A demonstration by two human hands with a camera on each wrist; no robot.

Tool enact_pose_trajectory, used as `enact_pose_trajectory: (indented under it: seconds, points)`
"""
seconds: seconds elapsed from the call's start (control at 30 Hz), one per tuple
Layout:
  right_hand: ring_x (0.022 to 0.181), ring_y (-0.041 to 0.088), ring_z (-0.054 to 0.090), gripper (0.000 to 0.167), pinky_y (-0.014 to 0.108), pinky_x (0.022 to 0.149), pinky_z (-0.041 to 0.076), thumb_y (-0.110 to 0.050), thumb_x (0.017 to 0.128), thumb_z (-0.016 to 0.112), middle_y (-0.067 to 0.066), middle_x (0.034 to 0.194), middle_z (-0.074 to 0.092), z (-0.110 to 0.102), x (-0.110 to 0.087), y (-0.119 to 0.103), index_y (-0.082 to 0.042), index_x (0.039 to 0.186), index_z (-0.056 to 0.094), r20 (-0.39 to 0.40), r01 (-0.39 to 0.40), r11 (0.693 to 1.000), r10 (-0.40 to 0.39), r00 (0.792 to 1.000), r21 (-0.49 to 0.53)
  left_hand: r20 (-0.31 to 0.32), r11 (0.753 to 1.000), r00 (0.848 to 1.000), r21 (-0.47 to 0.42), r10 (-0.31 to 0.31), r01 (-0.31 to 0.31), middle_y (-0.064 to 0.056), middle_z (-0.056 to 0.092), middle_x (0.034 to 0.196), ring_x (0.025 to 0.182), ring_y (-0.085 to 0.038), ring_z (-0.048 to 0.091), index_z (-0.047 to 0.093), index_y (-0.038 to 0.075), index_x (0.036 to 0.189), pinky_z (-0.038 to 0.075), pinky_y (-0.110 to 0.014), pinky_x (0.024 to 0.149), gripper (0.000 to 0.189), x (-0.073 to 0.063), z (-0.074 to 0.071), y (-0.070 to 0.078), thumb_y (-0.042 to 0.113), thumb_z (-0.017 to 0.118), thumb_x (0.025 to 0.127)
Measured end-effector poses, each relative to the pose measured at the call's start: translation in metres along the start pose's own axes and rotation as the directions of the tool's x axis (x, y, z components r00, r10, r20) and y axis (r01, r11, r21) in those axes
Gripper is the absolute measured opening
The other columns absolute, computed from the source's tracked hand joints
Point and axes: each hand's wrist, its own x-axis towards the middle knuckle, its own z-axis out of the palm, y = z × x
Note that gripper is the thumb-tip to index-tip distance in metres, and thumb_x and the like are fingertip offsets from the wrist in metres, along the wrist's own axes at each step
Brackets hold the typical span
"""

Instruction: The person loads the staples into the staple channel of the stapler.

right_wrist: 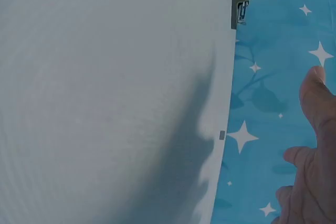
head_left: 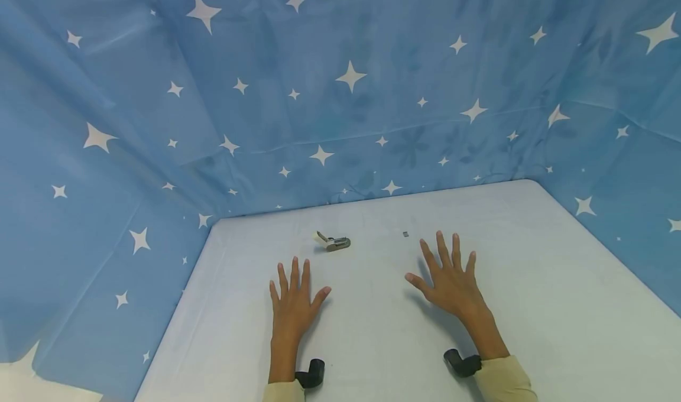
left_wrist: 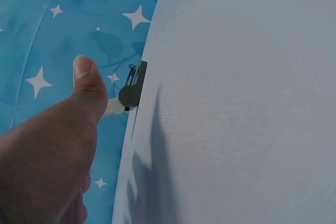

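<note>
A small stapler [head_left: 337, 244] lies toward the back of the white table, its pale top arm swung up and its metal magazine exposed. To its right sits a tiny grey piece [head_left: 405, 234] that looks like a strip of staples. My left hand [head_left: 292, 310], fingers straight and spread, is in front of the stapler without touching it. My right hand [head_left: 451, 287] is also spread, with its fingertips just to the right of the grey piece and apart from it. In the left wrist view the stapler [left_wrist: 134, 86] shows just beyond the thumb. Neither hand holds anything.
The white tabletop [head_left: 367, 319] extends around both hands. A blue curtain [head_left: 319, 112] with white stars hangs along its back and sides. Each wrist wears a black mount [head_left: 314, 373], just ahead of a pale yellow sleeve [head_left: 505, 379].
</note>
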Motion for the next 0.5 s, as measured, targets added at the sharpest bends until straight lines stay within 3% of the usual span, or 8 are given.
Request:
enact_pose_trajectory:
  seconds: [0.27,0.5]
  points:
    - [0.144,0.056,-0.004,0.082,0.076,0.107,0.006,-0.050,0.092,0.060,0.030,0.160,0.006,0.0024,0.0024,-0.0028,-0.005,0.153,0.028,0.020,-0.002,0.992,0.000,1.000,0.123,-0.005,1.000,1.000,-0.011,-0.004,0.004,-0.020,0.022,0.161,0.148,-0.048,0.009,0.031,0.010,0.153,0.011,-0.070,0.112,0.076,0.0030,0.0027,-0.0015,0.054,0.052,0.095]
    - [0.143,0.059,0.006,0.065,0.072,0.107,0.020,-0.039,0.094,0.062,0.034,0.156,0.018,0.0061,0.0039,-0.0020,0.000,0.143,0.045,-0.016,-0.024,0.988,0.027,1.000,0.153,0.024,0.998,0.999,-0.054,-0.024,0.026,-0.022,0.026,0.159,0.147,-0.048,0.014,0.030,0.008,0.153,0.013,-0.070,0.112,0.076,0.0053,0.0073,-0.0030,0.054,0.051,0.096]
